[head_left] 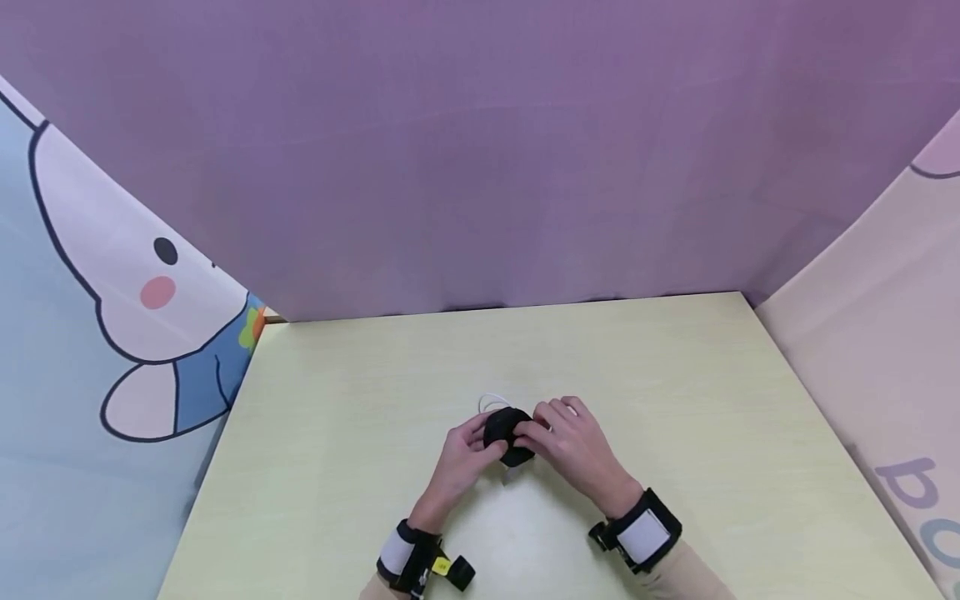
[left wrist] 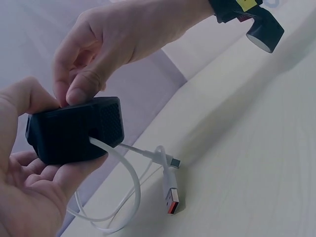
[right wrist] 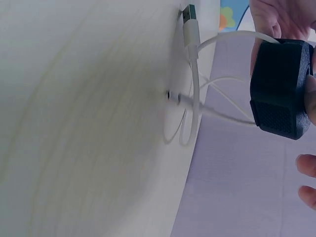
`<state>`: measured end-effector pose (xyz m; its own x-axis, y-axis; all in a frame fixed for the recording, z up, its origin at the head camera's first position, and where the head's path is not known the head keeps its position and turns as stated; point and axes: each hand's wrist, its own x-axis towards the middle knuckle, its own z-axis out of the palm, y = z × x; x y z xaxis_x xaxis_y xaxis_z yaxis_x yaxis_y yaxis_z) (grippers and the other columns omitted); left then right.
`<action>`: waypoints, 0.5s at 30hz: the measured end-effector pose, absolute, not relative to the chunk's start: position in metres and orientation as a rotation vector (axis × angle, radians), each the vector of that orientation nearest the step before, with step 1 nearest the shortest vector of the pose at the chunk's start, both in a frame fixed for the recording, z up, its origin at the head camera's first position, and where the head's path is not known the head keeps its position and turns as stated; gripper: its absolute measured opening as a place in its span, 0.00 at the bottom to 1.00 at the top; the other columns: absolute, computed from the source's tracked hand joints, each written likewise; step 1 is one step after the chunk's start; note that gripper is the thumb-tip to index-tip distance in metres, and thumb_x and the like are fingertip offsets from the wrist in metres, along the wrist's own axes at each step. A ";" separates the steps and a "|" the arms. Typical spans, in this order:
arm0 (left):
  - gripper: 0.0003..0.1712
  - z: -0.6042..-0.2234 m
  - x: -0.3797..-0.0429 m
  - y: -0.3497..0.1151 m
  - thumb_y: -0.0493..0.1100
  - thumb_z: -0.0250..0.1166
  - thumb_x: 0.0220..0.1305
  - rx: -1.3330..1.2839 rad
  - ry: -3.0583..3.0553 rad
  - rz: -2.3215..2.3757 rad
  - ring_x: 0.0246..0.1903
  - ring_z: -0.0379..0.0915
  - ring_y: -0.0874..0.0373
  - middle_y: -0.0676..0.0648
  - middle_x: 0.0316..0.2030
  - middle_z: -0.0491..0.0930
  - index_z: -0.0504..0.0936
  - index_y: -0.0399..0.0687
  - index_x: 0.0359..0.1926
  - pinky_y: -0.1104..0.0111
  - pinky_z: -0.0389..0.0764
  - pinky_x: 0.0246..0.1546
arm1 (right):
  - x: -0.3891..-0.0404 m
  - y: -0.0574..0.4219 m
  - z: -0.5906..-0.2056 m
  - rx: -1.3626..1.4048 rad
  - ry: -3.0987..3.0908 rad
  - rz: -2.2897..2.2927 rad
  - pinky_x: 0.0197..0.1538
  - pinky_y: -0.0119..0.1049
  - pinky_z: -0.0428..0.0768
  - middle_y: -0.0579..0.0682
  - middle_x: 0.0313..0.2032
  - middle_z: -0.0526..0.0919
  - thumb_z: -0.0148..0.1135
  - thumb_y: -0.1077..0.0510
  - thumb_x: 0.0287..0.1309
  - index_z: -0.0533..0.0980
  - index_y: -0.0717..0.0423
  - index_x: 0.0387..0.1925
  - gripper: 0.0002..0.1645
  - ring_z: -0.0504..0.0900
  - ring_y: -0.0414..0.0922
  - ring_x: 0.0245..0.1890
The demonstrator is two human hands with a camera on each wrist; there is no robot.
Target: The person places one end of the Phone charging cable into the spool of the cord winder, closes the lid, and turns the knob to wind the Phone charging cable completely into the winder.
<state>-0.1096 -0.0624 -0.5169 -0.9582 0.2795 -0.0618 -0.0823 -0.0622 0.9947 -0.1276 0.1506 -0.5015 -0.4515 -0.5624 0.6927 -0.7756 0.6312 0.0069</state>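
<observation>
Between both hands, above the table, is a small black case (head_left: 506, 425) with faceted sides and a textured end panel. My left hand (head_left: 456, 463) grips it from the left, thumb on one side and fingers beneath in the left wrist view. My right hand (head_left: 576, 452) holds its upper face with thumb and curled fingers at the edge. A white USB cable (left wrist: 136, 190) comes out of a hole in the case and hangs in loops. Its USB-A plug (left wrist: 171, 198) has an orange inside, and a smaller USB-C plug (left wrist: 174, 162) dangles beside it.
The pale wooden table (head_left: 360, 383) spreads under the hands. A purple cloth (head_left: 480, 167) stands along its back edge, with a cartoon-printed cloth (head_left: 165, 333) to the left and a pale one (head_left: 885, 350) to the right. Each wrist wears a black camera strap (head_left: 651, 532).
</observation>
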 end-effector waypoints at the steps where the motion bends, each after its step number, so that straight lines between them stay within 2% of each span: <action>1: 0.30 -0.517 -0.110 -0.062 0.32 0.63 0.64 0.199 1.960 2.115 0.51 0.84 0.54 0.26 0.58 0.79 0.72 0.26 0.67 0.71 0.84 0.50 | -0.127 0.150 -0.502 1.038 -2.182 0.426 0.43 0.41 0.78 0.44 0.30 0.76 0.63 0.45 0.68 0.85 0.48 0.38 0.13 0.75 0.43 0.29; 10: 0.31 -0.518 -0.108 -0.060 0.31 0.62 0.65 0.168 1.950 2.143 0.54 0.83 0.48 0.27 0.59 0.79 0.72 0.28 0.68 0.70 0.84 0.51 | -0.124 0.148 -0.502 1.012 -2.198 0.490 0.44 0.42 0.77 0.45 0.32 0.77 0.73 0.51 0.57 0.85 0.51 0.38 0.10 0.76 0.45 0.31; 15: 0.31 -0.517 -0.107 -0.060 0.32 0.63 0.65 0.141 1.965 2.138 0.54 0.83 0.46 0.28 0.59 0.80 0.72 0.28 0.68 0.71 0.84 0.50 | -0.124 0.147 -0.503 0.996 -2.181 0.493 0.44 0.43 0.77 0.46 0.31 0.76 0.72 0.51 0.58 0.84 0.52 0.36 0.10 0.76 0.45 0.30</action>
